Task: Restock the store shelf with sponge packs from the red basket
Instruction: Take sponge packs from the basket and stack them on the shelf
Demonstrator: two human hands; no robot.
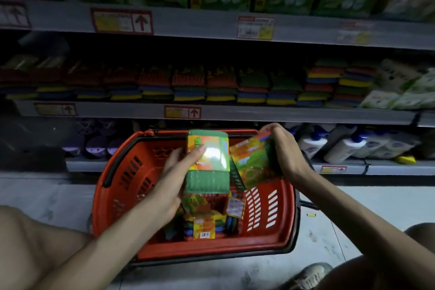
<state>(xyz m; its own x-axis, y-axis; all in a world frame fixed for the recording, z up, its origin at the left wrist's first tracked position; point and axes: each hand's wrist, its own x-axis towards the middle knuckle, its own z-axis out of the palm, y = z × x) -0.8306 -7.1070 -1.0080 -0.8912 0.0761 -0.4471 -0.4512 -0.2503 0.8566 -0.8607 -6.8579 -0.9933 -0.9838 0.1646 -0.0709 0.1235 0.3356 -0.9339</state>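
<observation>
Item held, left: upright sponge pack (208,162), above the red basket (110,172), glossy printed wrap facing the camera, green scourer face showing at its lower end.
Item held, right: tilted sponge pack (255,160), just beside the first and leaning towards it, over the basket's right half.
Left hand (174,174): wrapped round the upright pack's left edge, thumb across the front of the wrap.
Right hand (286,150): gripping the tilted pack from above at its top right corner.
Stock in basket: loose packs (204,223) lying jumbled on the bottom, one barcode label facing up.
Destination: middle shelf (259,114), above and behind the basket, carrying rows of stacked sponges (188,85); too dark to tell where a gap lies.
Weight, judged: light; one hand per pack is enough.
Body, judged: soft and compressible foam; a hard squeeze deforms it but is unlikely to harm it.
Surface, judged: slick film with glare, so a fingertip pinch on the wrap alone may slide.
Best hold, judged: span the long edges across the sponge body, thumb in front, fingers behind, not the loose film corner.
Placement, judged: lay flat to match the stacks.
</observation>
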